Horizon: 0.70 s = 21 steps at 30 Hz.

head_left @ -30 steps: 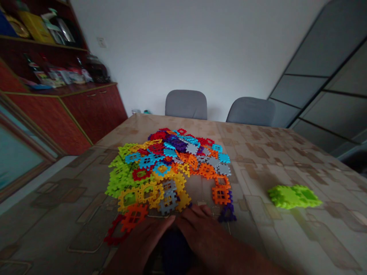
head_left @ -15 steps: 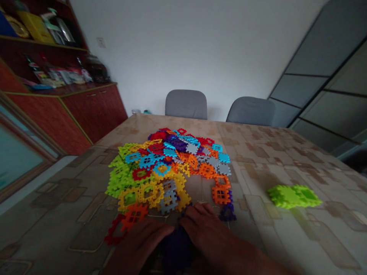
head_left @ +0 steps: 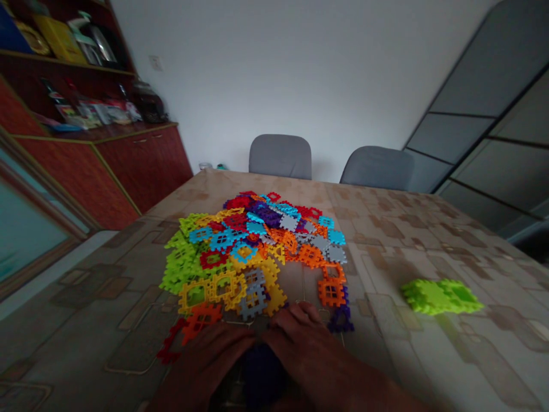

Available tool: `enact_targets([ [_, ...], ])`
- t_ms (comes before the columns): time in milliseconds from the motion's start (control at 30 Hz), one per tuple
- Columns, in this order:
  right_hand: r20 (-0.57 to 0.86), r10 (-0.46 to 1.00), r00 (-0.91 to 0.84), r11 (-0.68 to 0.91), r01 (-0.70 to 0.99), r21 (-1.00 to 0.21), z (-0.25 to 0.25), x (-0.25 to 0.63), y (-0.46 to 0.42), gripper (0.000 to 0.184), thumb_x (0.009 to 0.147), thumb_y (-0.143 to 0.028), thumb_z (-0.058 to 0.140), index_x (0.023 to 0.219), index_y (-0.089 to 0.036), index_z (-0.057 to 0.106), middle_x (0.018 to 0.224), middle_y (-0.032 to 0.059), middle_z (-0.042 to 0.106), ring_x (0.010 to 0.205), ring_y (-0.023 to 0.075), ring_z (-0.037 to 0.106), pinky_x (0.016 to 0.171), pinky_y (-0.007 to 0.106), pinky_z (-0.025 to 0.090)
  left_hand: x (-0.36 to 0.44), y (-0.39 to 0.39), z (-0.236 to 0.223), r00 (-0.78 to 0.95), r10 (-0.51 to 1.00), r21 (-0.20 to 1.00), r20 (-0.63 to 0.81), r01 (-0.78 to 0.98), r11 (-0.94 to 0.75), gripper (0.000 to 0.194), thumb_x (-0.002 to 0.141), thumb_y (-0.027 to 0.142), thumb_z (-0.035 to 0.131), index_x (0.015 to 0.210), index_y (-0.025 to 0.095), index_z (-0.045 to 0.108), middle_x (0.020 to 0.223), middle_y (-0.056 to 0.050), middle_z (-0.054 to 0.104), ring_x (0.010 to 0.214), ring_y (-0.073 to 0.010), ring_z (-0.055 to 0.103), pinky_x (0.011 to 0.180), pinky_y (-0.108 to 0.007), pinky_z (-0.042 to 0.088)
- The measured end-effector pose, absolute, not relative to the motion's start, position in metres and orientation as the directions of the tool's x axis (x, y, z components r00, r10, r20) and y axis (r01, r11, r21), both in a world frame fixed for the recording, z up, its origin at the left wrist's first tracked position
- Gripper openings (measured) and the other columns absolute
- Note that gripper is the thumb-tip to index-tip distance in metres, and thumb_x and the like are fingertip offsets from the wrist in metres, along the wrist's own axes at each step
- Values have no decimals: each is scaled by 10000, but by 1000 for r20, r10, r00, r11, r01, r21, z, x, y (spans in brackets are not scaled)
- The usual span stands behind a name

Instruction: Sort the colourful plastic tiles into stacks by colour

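Note:
At the near edge of the table, a dark purple interlocking block piece (head_left: 262, 372) lies between my hands; it is in shadow and its full shape is hard to make out. My left hand (head_left: 210, 357) presses on its left side, thumb and fingers close together. From the right, my right hand (head_left: 300, 343) grips it with bent fingers. Just beyond the hands are a grey window panel (head_left: 253, 302), a yellow panel (head_left: 274, 297) and an orange window panel (head_left: 201, 320). A red frame panel (head_left: 169, 346) lies by my left wrist.
A heap of coloured interlocking panels (head_left: 257, 229) spreads over the middle of the patterned table (head_left: 429, 234). To the right sits a joined bright green block (head_left: 441, 296). Purple (head_left: 342, 320) and orange panels (head_left: 331, 292) lie right of my fingers. Two grey chairs (head_left: 280, 154) stand behind.
My left hand has shifted slightly, its fingers lying closer over the purple piece. The right hand stays nearly in place. The view has moved a little.

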State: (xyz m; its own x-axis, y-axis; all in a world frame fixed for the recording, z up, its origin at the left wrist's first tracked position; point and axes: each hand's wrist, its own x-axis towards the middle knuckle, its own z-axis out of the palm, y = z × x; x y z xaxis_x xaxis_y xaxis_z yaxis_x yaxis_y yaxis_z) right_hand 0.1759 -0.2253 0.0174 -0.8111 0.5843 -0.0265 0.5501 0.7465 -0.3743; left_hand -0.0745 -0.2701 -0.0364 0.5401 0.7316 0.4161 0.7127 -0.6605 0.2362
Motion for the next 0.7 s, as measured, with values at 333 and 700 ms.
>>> enact_targets([
  [333, 54, 571, -819, 789, 530, -312, 7, 169, -227, 366, 931, -386, 692, 1198, -157, 591, 1100, 83, 673, 1052, 261, 603, 1012, 420, 437, -73, -266, -18, 534, 743, 320, 403, 679, -661, 633, 700, 509, 868, 1196, 281, 549, 1160, -7, 755, 996, -223, 729, 878, -261, 575],
  [700, 126, 551, -825, 823, 513, -243, -9, 159, -229, 237, 995, -340, 588, 1136, -150, 593, 1041, 82, 678, 988, 250, 594, 976, 404, 436, -79, -264, -17, 544, 757, 370, 362, 662, -652, 583, 696, 531, 882, 1127, 304, 562, 1147, 9, 723, 1005, -233, 692, 899, -292, 524],
])
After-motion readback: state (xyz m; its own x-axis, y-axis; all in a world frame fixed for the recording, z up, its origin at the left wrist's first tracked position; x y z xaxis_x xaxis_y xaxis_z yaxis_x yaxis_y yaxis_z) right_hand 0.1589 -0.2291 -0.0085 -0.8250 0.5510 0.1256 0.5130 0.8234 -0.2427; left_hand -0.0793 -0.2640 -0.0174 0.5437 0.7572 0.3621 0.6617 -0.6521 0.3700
